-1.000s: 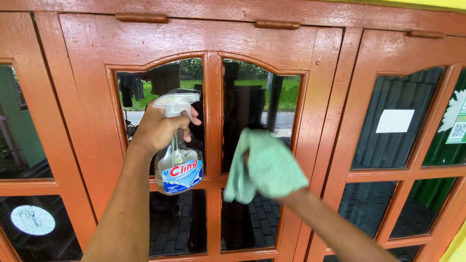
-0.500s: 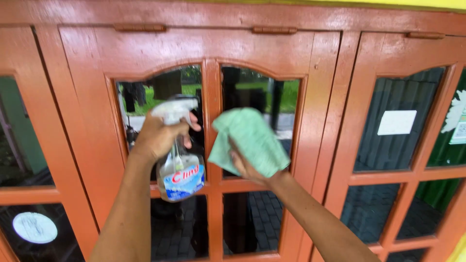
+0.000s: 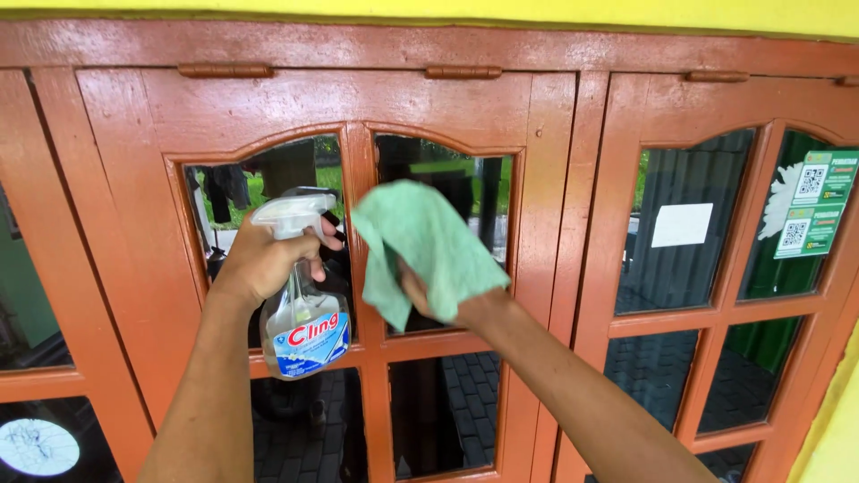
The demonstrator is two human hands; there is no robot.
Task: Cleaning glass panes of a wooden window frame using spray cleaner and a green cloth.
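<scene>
**Cloth on upper right pane, bottle held beside it**

Pressing a green cloth (image 3: pixel 428 243) against the arched upper right pane (image 3: pixel 483 192) of the centre window, the right hand (image 3: pixel 428 300) sits mostly under the fabric; fingers are folded round the cloth's lower part, thumb side just visible. The cloth covers the pane's left half and laps over the vertical centre bar (image 3: pixel 362 295). To its right a strip of bare glass runs to the pane's right edge; below, the cloth's lower corner hangs near the horizontal crossbar (image 3: pixel 385 349).

The left hand (image 3: pixel 259 259) grips the neck of a clear spray bottle (image 3: pixel 304 317) w/ a white trigger head, fingers wrapped tight, index finger curled over the trigger. The bottle hangs upright in front of the upper left pane (image 3: pixel 259 183), its blue-and-red label low, base level w/ the crossbar. Bottle and cloth are just beside each other, not touching; the centre bar shows between them.

The orange-brown wooden frame (image 3: pixel 125 206) borders the panes on all sides. Lower panes under both forearms are uncovered. To the right, a second sash (image 3: pixel 591 268) carries a white paper rectangle (image 3: pixel 682 224) and a green sticker (image 3: pixel 810 210), well apart from both hands. A yellow wall strip (image 3: pixel 447 9) runs along the top.
</scene>
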